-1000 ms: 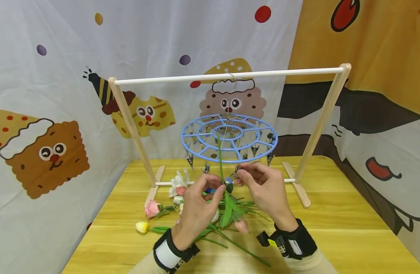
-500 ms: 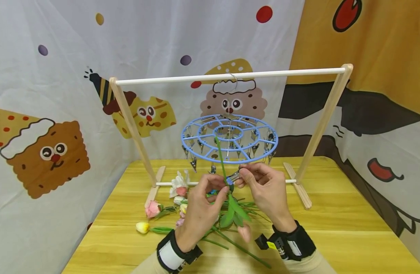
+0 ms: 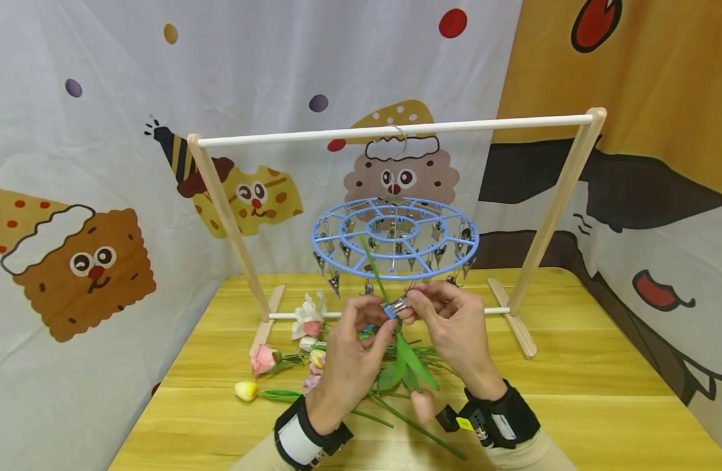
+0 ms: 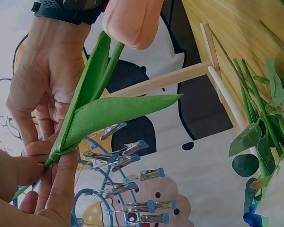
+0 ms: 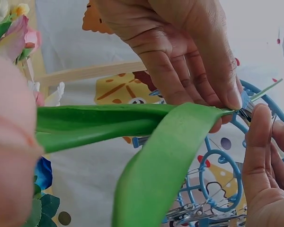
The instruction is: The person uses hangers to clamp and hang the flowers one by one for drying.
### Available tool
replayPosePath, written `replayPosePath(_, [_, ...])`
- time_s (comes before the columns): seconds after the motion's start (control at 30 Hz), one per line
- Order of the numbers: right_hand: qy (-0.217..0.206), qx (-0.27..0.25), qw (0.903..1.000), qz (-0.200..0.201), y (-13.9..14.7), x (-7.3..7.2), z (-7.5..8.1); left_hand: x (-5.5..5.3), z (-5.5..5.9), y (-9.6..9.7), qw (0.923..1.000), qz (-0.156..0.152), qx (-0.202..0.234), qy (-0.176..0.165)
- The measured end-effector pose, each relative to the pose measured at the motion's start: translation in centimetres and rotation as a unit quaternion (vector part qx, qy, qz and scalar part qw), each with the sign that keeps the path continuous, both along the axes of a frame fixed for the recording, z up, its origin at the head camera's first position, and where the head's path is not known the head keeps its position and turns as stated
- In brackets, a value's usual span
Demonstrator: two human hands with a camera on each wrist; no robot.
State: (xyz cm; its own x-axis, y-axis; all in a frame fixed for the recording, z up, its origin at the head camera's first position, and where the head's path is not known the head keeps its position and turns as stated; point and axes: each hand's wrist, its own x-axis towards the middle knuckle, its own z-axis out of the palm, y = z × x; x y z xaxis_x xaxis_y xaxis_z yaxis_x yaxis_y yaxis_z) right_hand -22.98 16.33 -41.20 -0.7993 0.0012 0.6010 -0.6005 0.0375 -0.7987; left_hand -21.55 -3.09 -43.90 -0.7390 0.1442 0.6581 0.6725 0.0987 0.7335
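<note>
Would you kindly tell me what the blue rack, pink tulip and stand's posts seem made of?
Blue rack: probably smooth plastic, given its even colour. Pink tulip: perhaps foam or latex; its surface looks matte. Stand's posts: likely matte wood, being pale tan.

Black wristbands (image 3: pixel 523 411) with white patches (image 3: pixel 298 441) adjoin seemingly beige sleeves (image 3: pixel 540 453).

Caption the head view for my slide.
Near a hanging blue rack, the left hand pinches a head-down pink tulip by its stem; the right hand holds a metal clip there.
</note>
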Motion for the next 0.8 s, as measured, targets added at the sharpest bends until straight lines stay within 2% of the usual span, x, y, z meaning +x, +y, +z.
replayPosePath(0.33, [-0.024, 0.009, 0.9996, 0.007, -0.02, 0.26, -0.32, 0.07, -0.25, -0.14, 0.9998, 0.018, -0.007, -0.008])
replayPosePath(0.53, [-0.054, 0.016, 0.9982, 0.019, -0.12, 0.49, -0.20, -0.04, -0.51, -0.50, 0.9997, 0.012, -0.019, 0.002])
replayPosePath(0.8, [-0.040, 0.041, 0.9977, 0.037, 0.02, 0.41, 0.10, -0.39, -0.24, -0.88, 0.9992, 0.002, -0.039, 0.011])
